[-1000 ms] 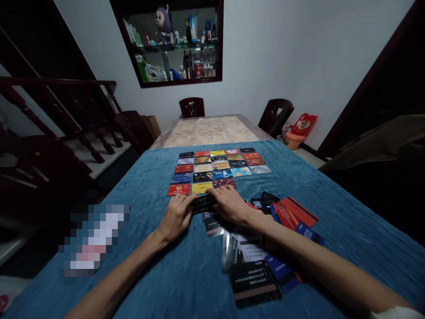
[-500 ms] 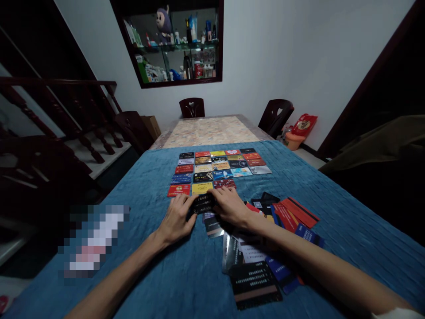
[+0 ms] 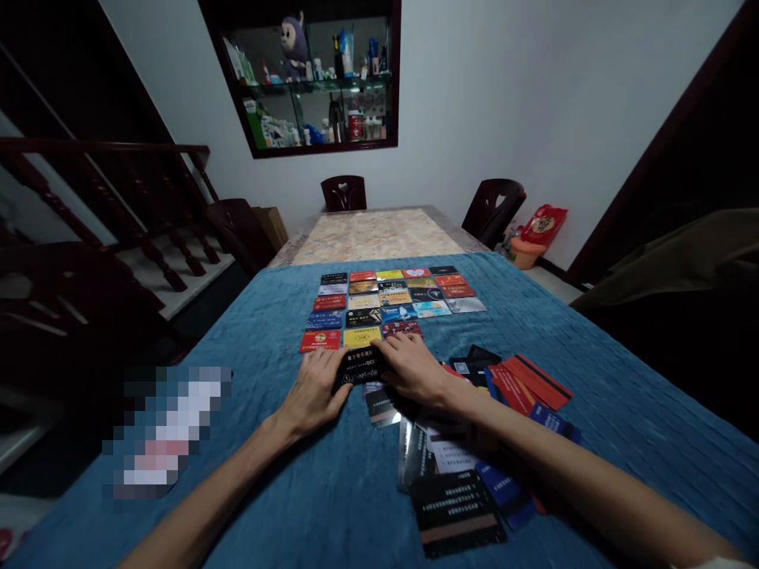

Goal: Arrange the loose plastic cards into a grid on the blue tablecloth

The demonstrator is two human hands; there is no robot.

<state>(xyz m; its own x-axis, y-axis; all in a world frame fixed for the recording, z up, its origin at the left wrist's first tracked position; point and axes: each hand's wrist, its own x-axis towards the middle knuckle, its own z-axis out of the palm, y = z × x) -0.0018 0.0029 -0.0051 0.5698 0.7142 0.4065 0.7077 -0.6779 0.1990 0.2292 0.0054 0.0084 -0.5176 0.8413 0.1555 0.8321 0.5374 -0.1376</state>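
Between my two hands is a black card [image 3: 363,365] with pale lettering, tilted up toward me. My left hand [image 3: 314,387] grips its left end, thumb on the near face. My right hand [image 3: 412,367] has its fingers closed around the right end. Just beyond lie rows of face-up cards; closest are a red card [image 3: 320,341], a yellow card [image 3: 362,337] and a dark red card [image 3: 402,329]. Under and beside my right forearm spreads a loose pile of cards, with a large black card [image 3: 456,512] nearest me and an orange-red card [image 3: 538,381] at the right.
A blue cloth [image 3: 266,490] covers the near part of the table, with a patterned tabletop [image 3: 373,233] beyond it. A blurred-out object [image 3: 178,427] lies at the left. Dark chairs [image 3: 344,193] stand around the table, and a red bag [image 3: 544,224] sits at the right.
The black card has turned so its lettering shows more plainly to me. Both hands stay in nearly the same place around it.
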